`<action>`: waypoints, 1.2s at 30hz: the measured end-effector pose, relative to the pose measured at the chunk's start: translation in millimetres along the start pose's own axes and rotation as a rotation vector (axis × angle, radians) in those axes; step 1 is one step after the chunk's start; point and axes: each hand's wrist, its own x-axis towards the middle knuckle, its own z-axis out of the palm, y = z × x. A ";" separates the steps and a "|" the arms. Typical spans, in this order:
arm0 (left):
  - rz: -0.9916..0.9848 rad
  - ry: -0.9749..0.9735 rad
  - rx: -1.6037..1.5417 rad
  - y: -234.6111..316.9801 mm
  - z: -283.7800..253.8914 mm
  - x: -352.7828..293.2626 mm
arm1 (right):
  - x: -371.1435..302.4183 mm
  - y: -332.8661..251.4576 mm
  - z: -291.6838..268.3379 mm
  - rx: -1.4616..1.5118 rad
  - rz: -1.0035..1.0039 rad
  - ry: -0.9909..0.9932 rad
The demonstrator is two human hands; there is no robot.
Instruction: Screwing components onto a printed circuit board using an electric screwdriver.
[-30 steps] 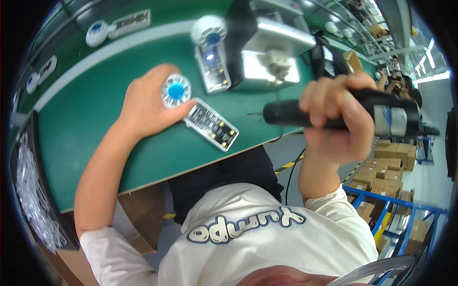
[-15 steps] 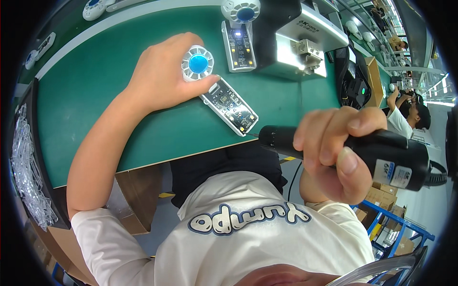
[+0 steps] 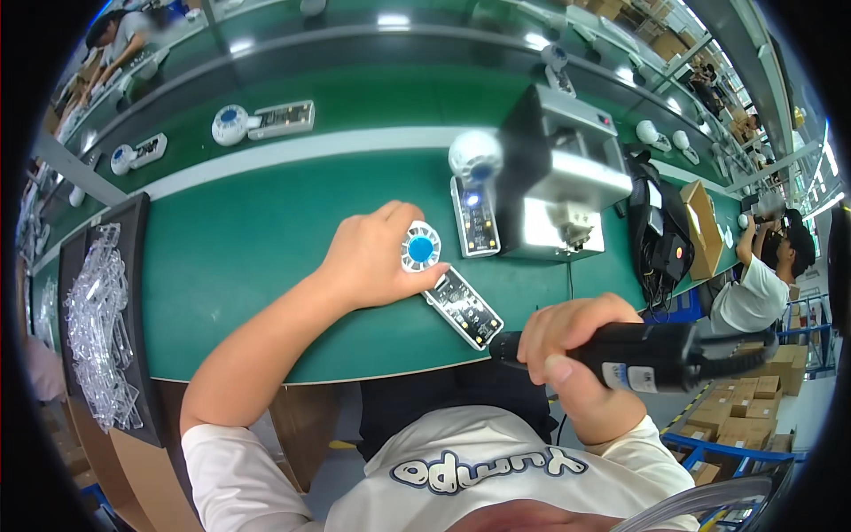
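Observation:
My left hand (image 3: 372, 257) is wrapped round the round head of a white device with a blue centre and presses it on the green mat. The rest of this device, a rectangular body with an exposed circuit board (image 3: 467, 307), slants toward the table's front edge. My right hand (image 3: 572, 341) grips a black electric screwdriver (image 3: 651, 350), held almost level. Its nose is close to the near end of the board; whether the tip touches cannot be made out. A second white device (image 3: 476, 217), with one light glowing on its board, lies just beyond.
A black and silver machine (image 3: 567, 168) stands at the back right, with a black bag (image 3: 656, 235) and an open cardboard box (image 3: 703, 232) beside it. A dark tray (image 3: 146, 293) of clear plastic parts is at the left. More devices (image 3: 282, 119) lie behind a pale rail; co-workers sit farther off.
My view has tilted up, showing more of the line behind. The screwdriver's nose has come nearer to the board's near end. My left hand keeps its hold on the device.

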 end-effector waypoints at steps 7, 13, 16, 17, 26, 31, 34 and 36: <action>0.071 0.034 -0.031 4.7 -8.3 -0.2 | 23.4 -31.3 -32.2 -0.050 -0.366 0.297; 0.005 0.019 -0.065 4.5 -7.0 3.3 | 55.3 -16.4 -48.9 -0.246 -0.532 0.515; 0.038 0.034 -0.070 6.0 -6.3 6.4 | 57.7 -17.7 -55.5 -0.308 -0.503 0.506; 0.040 0.045 -0.066 5.9 -5.9 3.3 | 57.9 -18.1 -56.5 -0.323 -0.452 0.484; 0.015 0.003 -0.083 1.2 1.8 8.9 | 41.7 -4.5 -28.5 0.020 -0.248 0.075; 0.057 0.003 -0.090 -0.2 6.3 12.0 | 45.2 15.0 4.8 -0.030 -0.120 0.097; 0.053 0.003 -0.072 -2.8 6.2 8.7 | 47.2 20.2 14.5 -0.151 -0.026 0.104; 0.067 0.019 -0.066 -4.4 8.7 5.9 | 45.7 21.3 18.2 -0.156 0.005 0.089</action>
